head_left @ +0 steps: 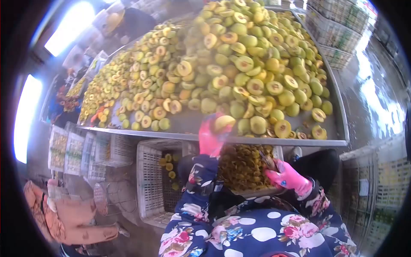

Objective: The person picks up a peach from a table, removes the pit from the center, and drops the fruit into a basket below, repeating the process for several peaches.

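My left hand, in a pink glove, is at the front edge of a metal table, its fingers closed round a yellow-green peach half. A large heap of halved peaches, many with the stone cavity facing up, covers the table behind it. My right hand, also in a pink glove, grips a small metal hand tool whose exact kind I cannot tell. The tool points up and left over a container of brown-yellow peach scraps just below the table edge.
A white plastic crate with a few peach pieces stands left of my lap. More crates are at the left, at the right and stacked at the back right. A person in orange clothing is at lower left.
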The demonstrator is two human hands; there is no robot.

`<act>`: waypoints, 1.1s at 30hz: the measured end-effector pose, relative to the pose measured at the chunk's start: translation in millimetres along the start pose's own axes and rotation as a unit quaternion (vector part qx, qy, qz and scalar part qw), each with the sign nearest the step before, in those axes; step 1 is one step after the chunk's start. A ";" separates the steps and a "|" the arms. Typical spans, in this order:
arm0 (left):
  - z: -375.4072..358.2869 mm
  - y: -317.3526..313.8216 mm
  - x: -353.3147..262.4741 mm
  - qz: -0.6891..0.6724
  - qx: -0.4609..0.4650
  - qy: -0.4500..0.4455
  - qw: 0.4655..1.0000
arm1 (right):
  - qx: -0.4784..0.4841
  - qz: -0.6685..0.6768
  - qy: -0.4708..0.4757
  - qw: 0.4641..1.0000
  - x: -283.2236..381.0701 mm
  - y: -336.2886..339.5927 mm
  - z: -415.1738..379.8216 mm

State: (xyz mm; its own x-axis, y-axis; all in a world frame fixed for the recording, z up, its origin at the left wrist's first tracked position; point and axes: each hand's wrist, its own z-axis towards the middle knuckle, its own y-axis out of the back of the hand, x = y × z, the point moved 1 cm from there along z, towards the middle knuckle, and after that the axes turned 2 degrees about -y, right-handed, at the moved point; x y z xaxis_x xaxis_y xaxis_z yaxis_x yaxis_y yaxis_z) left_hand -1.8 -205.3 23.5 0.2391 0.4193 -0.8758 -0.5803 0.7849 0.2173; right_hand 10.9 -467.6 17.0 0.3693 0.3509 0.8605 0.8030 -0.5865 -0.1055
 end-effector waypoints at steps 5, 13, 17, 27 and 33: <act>-30.4 -8.3 -7.0 -0.281 -0.049 0.223 0.932 | 0.033 0.109 0.013 0.993 23.9 -8.0 -5.9; -54.1 -25.7 -40.4 -0.355 0.035 0.351 0.866 | 0.038 0.105 0.022 0.994 36.8 -18.3 -7.1; -54.4 -29.7 -45.9 -0.482 0.076 0.408 0.771 | 0.023 0.073 0.027 0.997 27.1 -14.8 -4.0; -62.7 -37.4 -49.8 -0.549 0.035 0.415 0.724 | -0.045 -0.090 0.053 0.994 28.4 -19.5 -12.0; -67.8 -44.3 -43.4 -0.563 0.006 0.437 0.701 | -0.085 -0.171 0.095 0.977 25.9 -21.5 -8.1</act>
State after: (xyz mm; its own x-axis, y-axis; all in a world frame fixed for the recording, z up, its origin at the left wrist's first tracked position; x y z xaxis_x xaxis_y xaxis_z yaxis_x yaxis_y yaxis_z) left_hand -39.2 -289.3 22.7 -0.0312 -0.9053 -0.4237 -0.3982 0.4001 -0.8254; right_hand -0.6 -451.8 45.6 -0.0134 0.4151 0.9097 0.7684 -0.5778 0.2750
